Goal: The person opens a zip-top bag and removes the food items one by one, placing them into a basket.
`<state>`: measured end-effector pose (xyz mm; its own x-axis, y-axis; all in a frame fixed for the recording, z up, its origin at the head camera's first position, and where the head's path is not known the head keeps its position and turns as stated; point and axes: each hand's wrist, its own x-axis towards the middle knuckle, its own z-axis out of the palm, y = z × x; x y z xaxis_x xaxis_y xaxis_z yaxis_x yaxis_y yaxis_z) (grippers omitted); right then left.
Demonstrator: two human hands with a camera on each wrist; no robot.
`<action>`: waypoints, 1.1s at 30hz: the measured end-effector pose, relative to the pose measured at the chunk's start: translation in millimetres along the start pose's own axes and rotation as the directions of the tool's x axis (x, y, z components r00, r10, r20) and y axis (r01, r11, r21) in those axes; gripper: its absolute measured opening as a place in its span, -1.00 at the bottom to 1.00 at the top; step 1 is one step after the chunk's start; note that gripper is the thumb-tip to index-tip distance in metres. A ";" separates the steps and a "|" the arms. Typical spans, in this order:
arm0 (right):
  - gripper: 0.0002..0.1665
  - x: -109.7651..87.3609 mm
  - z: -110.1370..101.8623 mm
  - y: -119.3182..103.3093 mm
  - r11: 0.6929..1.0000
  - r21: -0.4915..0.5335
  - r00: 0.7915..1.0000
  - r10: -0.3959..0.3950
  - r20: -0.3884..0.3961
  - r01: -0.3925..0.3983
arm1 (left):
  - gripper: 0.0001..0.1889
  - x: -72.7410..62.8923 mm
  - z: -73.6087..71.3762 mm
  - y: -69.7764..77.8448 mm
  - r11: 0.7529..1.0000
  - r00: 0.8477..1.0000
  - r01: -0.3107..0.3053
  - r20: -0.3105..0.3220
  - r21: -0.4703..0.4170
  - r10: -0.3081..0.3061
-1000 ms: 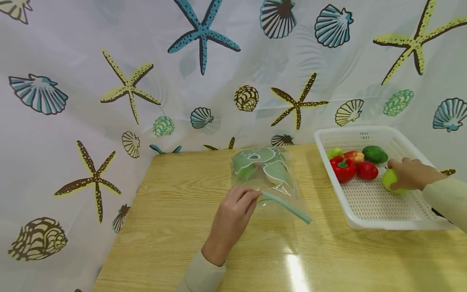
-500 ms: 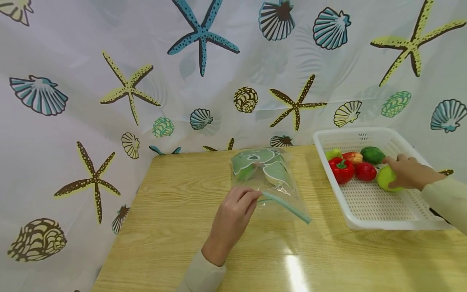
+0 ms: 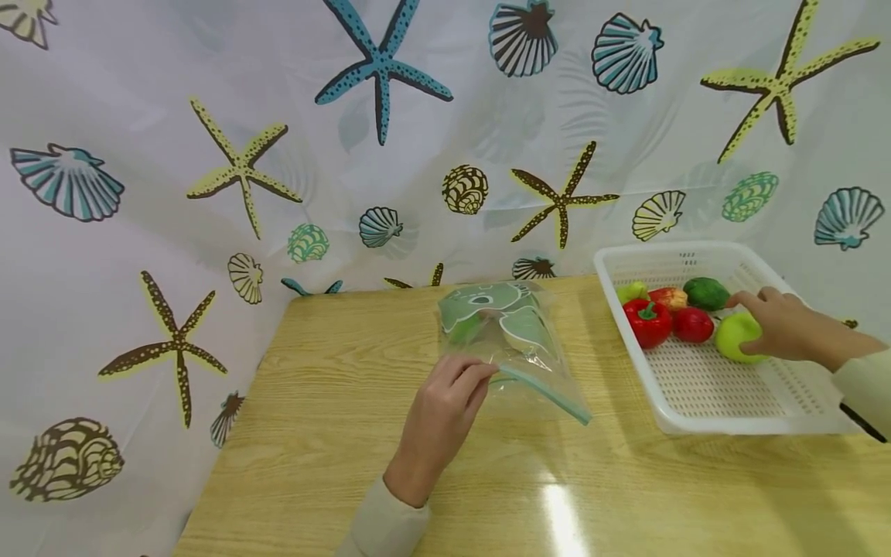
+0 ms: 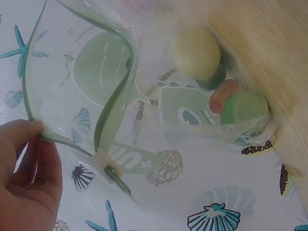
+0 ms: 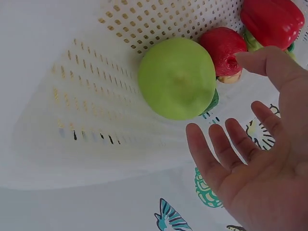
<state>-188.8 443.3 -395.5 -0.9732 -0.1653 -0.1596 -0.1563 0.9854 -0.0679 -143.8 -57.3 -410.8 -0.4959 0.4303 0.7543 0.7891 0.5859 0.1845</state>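
Note:
My left hand (image 3: pixel 445 398) pinches the rim of a clear zip bag (image 3: pixel 536 371) with a green print, which lies on the table. The left wrist view shows the bag's mouth spread apart, with a pale yellow round item (image 4: pixel 197 53), a green item (image 4: pixel 243 110) and something reddish inside. At the right, my right hand (image 3: pixel 786 329) hovers over a white basket, fingers spread around a green apple (image 5: pixel 178 79). A gap shows between fingertips and apple in the right wrist view. Beside the apple lies a red fruit (image 3: pixel 692 325).
The white perforated basket (image 3: pixel 661 391) also holds a red bell pepper (image 3: pixel 647 325), a dark green oval item (image 3: pixel 706 294), a red-yellow fruit (image 3: pixel 670 299) and a light green one (image 3: pixel 632 292). A shell-print curtain (image 3: pixel 418 170) hangs behind the wooden table (image 3: pixel 334 402).
The apple has shifted slightly left in the basket, closer to the red fruit. My right hand's fingers have loosened and spread from it. The left hand stays on the bag's rim.

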 end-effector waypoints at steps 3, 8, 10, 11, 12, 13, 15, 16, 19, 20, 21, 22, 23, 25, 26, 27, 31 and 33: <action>-0.19 -6.2 -2.8 -1.3 1.000 0.022 1.000 -0.008 -0.010 0.008 | -0.78 0.6 0.0 0.3 1.000 1.000 -0.007 -0.001 0.007 0.007; -0.23 -15.7 -2.8 -12.5 0.999 0.045 0.998 -0.019 -0.060 0.021 | -0.78 0.2 -0.2 0.6 1.000 1.000 -0.006 0.001 0.006 0.006; -0.27 -19.5 -0.4 -22.6 0.998 0.045 0.993 -0.047 -0.109 0.052 | -0.79 0.0 -0.3 0.4 1.000 1.000 -0.004 0.003 0.002 0.004; -0.30 -21.5 0.5 -28.8 0.997 0.044 0.989 -0.063 -0.133 0.070 | -0.80 0.1 -0.4 0.3 1.000 1.000 -0.003 0.004 -0.001 0.003; -0.34 -23.5 1.9 -35.5 0.995 0.048 0.986 -0.074 -0.151 0.082 | -0.80 0.4 -0.4 0.3 1.000 1.000 -0.004 0.004 -0.001 0.004; -0.38 -25.3 3.5 -41.5 0.993 0.053 0.981 -0.096 -0.170 0.107 | -0.80 0.6 -0.4 0.2 1.000 1.000 -0.005 0.005 -0.002 0.005; -0.44 -28.4 5.5 -52.6 0.989 0.060 0.974 -0.120 -0.191 0.133 | -0.80 1.1 -0.5 0.3 1.000 1.000 -0.006 0.004 -0.002 0.006; -0.46 -29.8 5.8 -57.6 0.989 0.067 0.975 -0.119 -0.189 0.133 | -0.81 1.3 -0.7 0.5 1.000 1.000 -0.006 0.003 0.000 0.006; -0.50 -32.6 8.2 -66.0 0.986 0.081 0.973 -0.128 -0.194 0.145 | -0.81 1.4 -0.4 0.9 1.000 1.000 -0.005 0.003 0.003 0.005; -0.49 -33.7 8.6 -68.0 0.987 0.075 0.973 -0.125 -0.196 0.142 | -0.81 1.2 -0.3 0.9 1.000 1.000 -0.005 0.003 0.004 0.005; -0.50 -35.0 9.2 -69.5 0.987 0.065 0.970 -0.132 -0.207 0.148 | -0.81 1.1 -0.3 1.0 1.000 1.000 -0.005 0.003 0.005 0.005; -0.50 -36.3 9.6 -70.4 0.986 0.058 0.966 -0.139 -0.218 0.155 | -0.81 1.0 -0.2 1.1 1.000 1.000 -0.005 0.003 0.006 0.005; -0.50 -37.9 10.0 -70.9 0.986 0.051 0.963 -0.146 -0.227 0.161 | -0.81 0.9 -0.2 1.1 1.000 1.000 -0.003 0.005 0.007 0.003; -0.48 -42.0 10.3 -73.2 0.986 0.037 0.958 -0.150 -0.243 0.163 | -0.80 0.7 -0.1 1.0 1.000 1.000 -0.005 0.002 0.010 0.005; -0.46 -44.4 10.2 -73.8 0.986 0.036 0.958 -0.150 -0.245 0.163 | -0.80 0.7 -0.1 1.0 1.000 1.000 -0.005 0.003 0.012 0.005; -0.44 -46.6 10.1 -75.0 0.986 0.040 0.957 -0.149 -0.250 0.164 | -0.80 0.7 -0.2 1.1 1.000 1.000 -0.005 0.003 0.012 0.005; -0.39 -54.3 10.0 -83.5 0.983 0.028 0.940 -0.167 -0.296 0.184 | -0.81 1.0 -0.5 0.7 1.000 1.000 -0.006 0.002 0.011 0.006; -0.38 -57.7 10.3 -88.8 0.979 0.016 0.926 -0.186 -0.328 0.202 | -0.82 1.1 -0.6 0.6 1.000 1.000 -0.007 0.002 0.011 0.007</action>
<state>-117.1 364.8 -390.4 -0.9277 -0.3226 0.1879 -0.3469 0.9309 -0.1142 -143.7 -56.9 -409.6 -0.4910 0.4354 0.7546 0.7886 0.5901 0.1726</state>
